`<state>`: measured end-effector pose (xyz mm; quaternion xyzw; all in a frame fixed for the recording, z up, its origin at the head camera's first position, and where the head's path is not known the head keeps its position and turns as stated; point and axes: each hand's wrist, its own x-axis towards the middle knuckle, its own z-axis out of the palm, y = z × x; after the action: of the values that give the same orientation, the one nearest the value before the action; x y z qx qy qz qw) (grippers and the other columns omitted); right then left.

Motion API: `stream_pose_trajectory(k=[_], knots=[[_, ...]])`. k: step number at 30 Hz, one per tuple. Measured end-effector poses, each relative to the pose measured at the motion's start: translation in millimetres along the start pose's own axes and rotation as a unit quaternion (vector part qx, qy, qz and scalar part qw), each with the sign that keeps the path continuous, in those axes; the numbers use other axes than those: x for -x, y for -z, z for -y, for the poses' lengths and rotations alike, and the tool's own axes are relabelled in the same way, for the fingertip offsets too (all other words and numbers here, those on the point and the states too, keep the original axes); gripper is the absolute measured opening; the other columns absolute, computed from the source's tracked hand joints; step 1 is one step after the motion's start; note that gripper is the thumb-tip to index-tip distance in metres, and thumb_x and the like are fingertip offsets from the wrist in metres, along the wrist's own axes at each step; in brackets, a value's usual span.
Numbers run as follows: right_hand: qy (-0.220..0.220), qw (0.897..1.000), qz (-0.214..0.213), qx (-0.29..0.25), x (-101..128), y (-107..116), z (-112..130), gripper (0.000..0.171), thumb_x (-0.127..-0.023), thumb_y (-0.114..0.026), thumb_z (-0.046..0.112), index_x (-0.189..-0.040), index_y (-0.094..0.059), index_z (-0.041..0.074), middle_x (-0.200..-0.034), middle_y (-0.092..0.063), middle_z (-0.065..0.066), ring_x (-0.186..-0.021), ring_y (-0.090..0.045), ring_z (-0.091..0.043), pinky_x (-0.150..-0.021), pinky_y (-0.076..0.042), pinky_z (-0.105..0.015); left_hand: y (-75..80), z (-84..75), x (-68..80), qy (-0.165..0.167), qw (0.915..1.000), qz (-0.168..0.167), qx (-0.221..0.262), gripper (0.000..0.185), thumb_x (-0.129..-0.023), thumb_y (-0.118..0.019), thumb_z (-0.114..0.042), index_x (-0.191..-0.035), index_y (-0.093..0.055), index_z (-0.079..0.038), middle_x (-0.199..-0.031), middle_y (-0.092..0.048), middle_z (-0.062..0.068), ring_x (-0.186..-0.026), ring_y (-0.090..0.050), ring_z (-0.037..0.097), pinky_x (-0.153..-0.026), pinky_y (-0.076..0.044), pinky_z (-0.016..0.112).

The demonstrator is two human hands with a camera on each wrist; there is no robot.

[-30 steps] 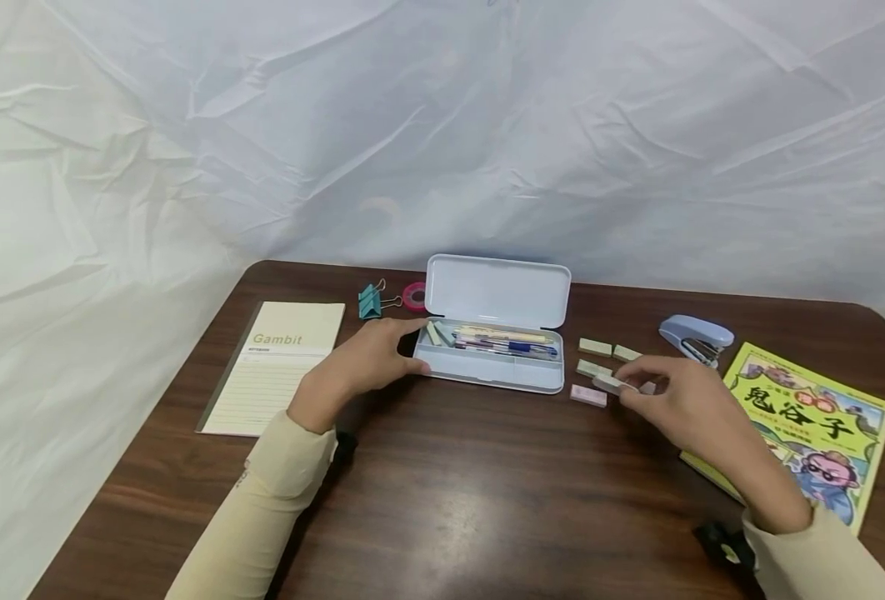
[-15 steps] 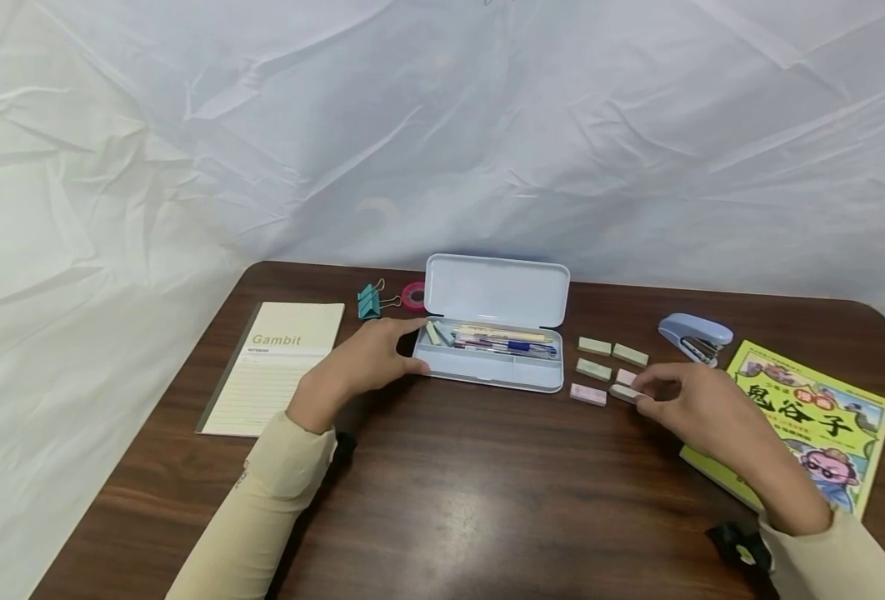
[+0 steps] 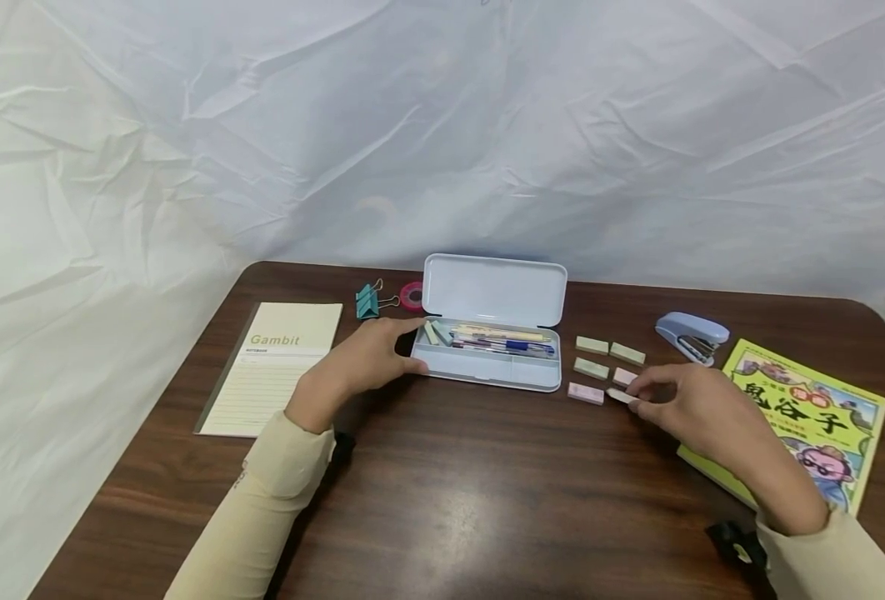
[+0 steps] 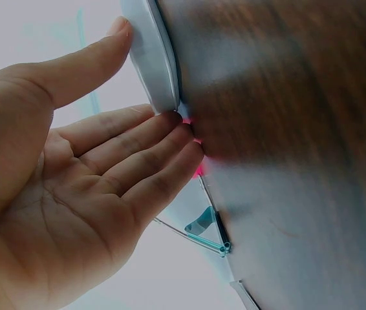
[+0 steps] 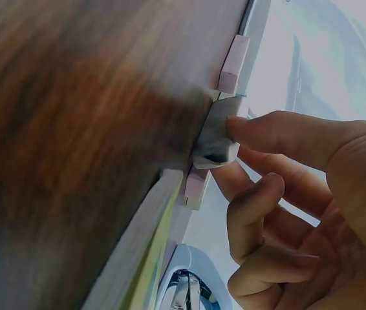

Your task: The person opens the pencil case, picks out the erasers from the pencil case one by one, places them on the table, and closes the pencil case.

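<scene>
My left hand [image 3: 363, 354] holds the left end of an open pale blue pencil case [image 3: 463, 364], thumb at the front corner and forefinger at the back corner. Inside the case lie several pens [image 3: 506, 343] and two small erasers [image 3: 435, 332] at the left. With thumb and fingertips, my right hand [image 3: 693, 408] pinches a whitish eraser [image 5: 218, 132] low over the table; its right part is hidden by the fingers. Around it lie a pink eraser [image 3: 587, 393], another pink eraser [image 3: 624, 377] partly covered by the hand, and several pale green erasers [image 3: 591, 367].
Right of the erasers are a blue stapler [image 3: 692, 336] and a yellow-green comic book [image 3: 810, 417], partly under the right forearm. A lined notebook [image 3: 273, 367], a teal binder clip [image 3: 368, 301] and a pink tape roll [image 3: 411, 295] are at the left. A white sheet [image 3: 442, 150] hangs behind.
My right hand has carried the whitish eraser a little to the right and nearer to me, down beside the front pink eraser. The left hand has stayed on the pencil case.
</scene>
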<state>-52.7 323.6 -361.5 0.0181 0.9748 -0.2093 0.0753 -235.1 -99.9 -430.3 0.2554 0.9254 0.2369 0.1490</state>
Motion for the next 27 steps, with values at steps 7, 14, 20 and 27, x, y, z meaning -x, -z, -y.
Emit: stream_pose_trajectory(k=[7, 14, 20, 27], knots=[[0.006, 1.0, -0.006, 0.007, 0.4, -0.1, 1.6, 0.011, -0.1, -0.086, 0.02, -0.109, -0.088, 0.015, -0.084, -0.082, 0.004, -0.059, -0.051, -0.018, -0.052, -0.034, -0.034, -0.2, 2.5, -1.2, 0.005, 1.0, 0.005, 0.002, 0.09, -0.097, -0.091, -0.054, -0.174, -0.051, -0.029, -0.169, -0.065, 0.002, -0.162, -0.056, 0.025, -0.136, -0.047, 0.053], [-0.012, 1.0, 0.015, 0.008, -1.9, 0.5, 3.9, 0.008, -0.099, -0.088, 0.019, -0.106, -0.085, 0.018, -0.085, -0.08, 0.004, -0.065, -0.055, -0.018, -0.056, -0.039, -0.036, 6.1, -10.1, 5.4, 0.008, 0.9999, 0.002, 0.009, 0.087, -0.098, -0.092, -0.046, -0.173, -0.053, -0.023, -0.168, -0.065, 0.005, -0.162, -0.056, 0.029, -0.135, -0.047, 0.056], [-0.013, 1.0, 0.02, 0.009, -2.8, -0.6, 5.6, 0.009, -0.098, -0.089, 0.018, -0.105, -0.083, 0.018, -0.089, -0.079, 0.003, -0.068, -0.058, -0.017, -0.058, -0.042, -0.035, 8.2, -13.8, 7.8, 0.006, 0.9999, 0.002, 0.009, 0.087, -0.098, -0.092, -0.047, -0.173, -0.054, -0.021, -0.167, -0.066, 0.007, -0.161, -0.058, 0.03, -0.134, -0.048, 0.056], [-0.01, 1.0, 0.016, 0.007, -1.7, -2.9, 5.6, 0.01, -0.098, -0.09, 0.016, -0.106, -0.083, 0.017, -0.087, -0.079, 0.003, -0.063, -0.054, -0.018, -0.055, -0.038, -0.036, 3.2, -5.8, 3.2, 0.003, 1.0, -0.001, 0.004, 0.087, -0.098, -0.091, -0.049, -0.173, -0.055, -0.023, -0.167, -0.067, 0.005, -0.161, -0.058, 0.028, -0.134, -0.049, 0.055]])
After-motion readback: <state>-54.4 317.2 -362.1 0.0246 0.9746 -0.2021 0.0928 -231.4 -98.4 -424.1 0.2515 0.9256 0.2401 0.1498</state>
